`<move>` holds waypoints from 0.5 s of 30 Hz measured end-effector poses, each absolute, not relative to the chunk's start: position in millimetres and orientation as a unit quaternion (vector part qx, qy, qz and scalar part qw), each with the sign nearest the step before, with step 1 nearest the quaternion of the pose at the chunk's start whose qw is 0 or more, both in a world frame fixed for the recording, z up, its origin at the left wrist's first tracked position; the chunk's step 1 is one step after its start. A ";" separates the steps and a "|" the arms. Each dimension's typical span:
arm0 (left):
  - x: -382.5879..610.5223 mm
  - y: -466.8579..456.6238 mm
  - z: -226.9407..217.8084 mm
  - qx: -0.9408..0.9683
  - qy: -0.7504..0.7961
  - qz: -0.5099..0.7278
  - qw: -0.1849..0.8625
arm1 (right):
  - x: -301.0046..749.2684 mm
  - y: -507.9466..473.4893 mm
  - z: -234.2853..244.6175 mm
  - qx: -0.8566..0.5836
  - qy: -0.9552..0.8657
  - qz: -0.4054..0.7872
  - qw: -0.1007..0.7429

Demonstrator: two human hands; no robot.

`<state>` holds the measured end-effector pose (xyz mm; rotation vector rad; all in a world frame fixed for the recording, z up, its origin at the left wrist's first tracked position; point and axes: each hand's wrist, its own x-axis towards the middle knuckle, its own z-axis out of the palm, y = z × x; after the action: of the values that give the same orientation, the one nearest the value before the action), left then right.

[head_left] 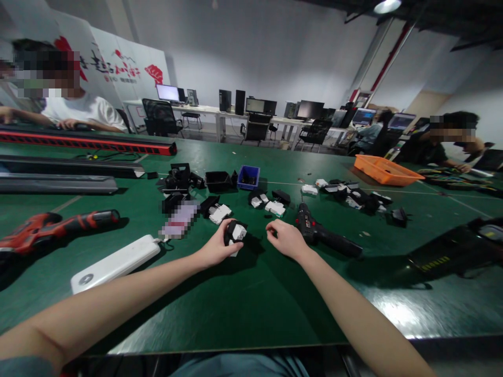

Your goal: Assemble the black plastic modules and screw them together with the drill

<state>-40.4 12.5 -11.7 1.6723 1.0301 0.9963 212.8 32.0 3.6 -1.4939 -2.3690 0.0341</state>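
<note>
My left hand [215,247] is wrapped around a black-and-white plastic part [238,233], holding it just above the green table. Its white block faces right. To the right, my right hand [286,238] has its fingers curled together in a pinch; anything between them is too small or hidden to make out. Just beyond it a black cordless drill [328,238] lies on its side, its bit pointing away. Similar black-and-white parts lie past my hands, such as a white piece [220,213] and another white piece [275,208].
A blue bin [249,178] with small items stands behind the parts. On the left lie a red power tool [58,228], a white power bank [116,263] and a blurred phone [181,219]. An orange tray [387,170] stands back right. Long bars [86,141] and a co-worker are far left.
</note>
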 end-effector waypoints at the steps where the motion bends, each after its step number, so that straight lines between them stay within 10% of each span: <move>1: -40.2 12.8 -12.2 0.677 0.416 0.404 0.453 | 211.4 31.2 3.1 -0.518 -0.839 0.016 0.167; 15: -39.2 12.6 -12.7 0.690 0.393 0.423 0.436 | 202.0 29.1 -2.9 -0.489 -0.853 0.042 0.179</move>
<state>-39.2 12.6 -12.7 1.7177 0.9769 1.0523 202.0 29.1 -2.9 -1.3832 -2.4103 0.1196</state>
